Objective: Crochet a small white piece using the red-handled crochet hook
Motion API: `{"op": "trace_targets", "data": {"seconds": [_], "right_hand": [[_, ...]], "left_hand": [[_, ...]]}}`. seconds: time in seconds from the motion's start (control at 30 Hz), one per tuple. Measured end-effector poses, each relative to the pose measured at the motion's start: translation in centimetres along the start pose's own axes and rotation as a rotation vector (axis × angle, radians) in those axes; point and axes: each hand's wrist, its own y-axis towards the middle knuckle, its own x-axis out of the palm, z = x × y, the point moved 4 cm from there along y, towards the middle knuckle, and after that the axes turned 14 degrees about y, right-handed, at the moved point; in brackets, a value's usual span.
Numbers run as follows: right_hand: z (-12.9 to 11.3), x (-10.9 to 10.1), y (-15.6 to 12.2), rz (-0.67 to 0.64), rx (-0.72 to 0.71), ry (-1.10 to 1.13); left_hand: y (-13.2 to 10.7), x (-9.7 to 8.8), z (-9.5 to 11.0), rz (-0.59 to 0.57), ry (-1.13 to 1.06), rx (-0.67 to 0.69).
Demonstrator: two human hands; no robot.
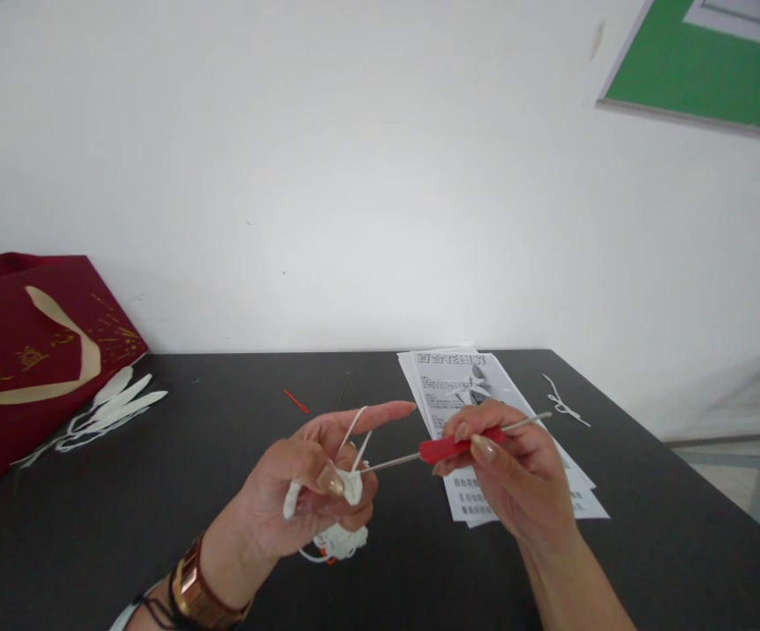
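Observation:
My left hand (307, 486) pinches a small white crocheted piece (344, 508) between thumb and middle fingers. Its forefinger points right with white yarn (357, 429) looped over it. My right hand (511, 469) is closed on a crochet hook (458, 447) with a red grip. The metal tip of the hook reaches left into the white piece. Both hands hover above a black table (156, 526).
A printed instruction sheet (458, 386) lies under my right hand. A dark red gift bag (24, 359) with a cream ribbon stands at the far left, white crocheted petals (113, 407) beside it. A red marker (295, 400) and a yarn scrap (564, 403) lie farther back.

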Motion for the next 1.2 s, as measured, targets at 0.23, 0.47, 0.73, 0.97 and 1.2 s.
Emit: {"op": "trace_targets", "data": {"seconds": [0.23,0.47,0.73,0.97,1.2], "right_hand": [[0.35,-0.11,0.02,0.041,-0.002,-0.019],[0.31,-0.15,0.03,0.034,0.004,0.005],[0.09,0.09,0.04,-0.046,0.064,0.046],[0.05,0.03,-0.08,-0.029,0.111,0.057],[0.06,0.18,-0.03,0.003,0.097,0.059]], "left_hand": [[0.14,0.12,0.07,0.012,0.042,-0.003],[0.04,-0.6,0.12,0.027,0.06,0.014],[0.18,-0.03,0.08,-0.015,0.035,-0.042],[0.16,-0.55,-0.31,-0.049,0.056,-0.065],[0.02,-0.6,-0.37,-0.013,0.124,-0.038]]}}
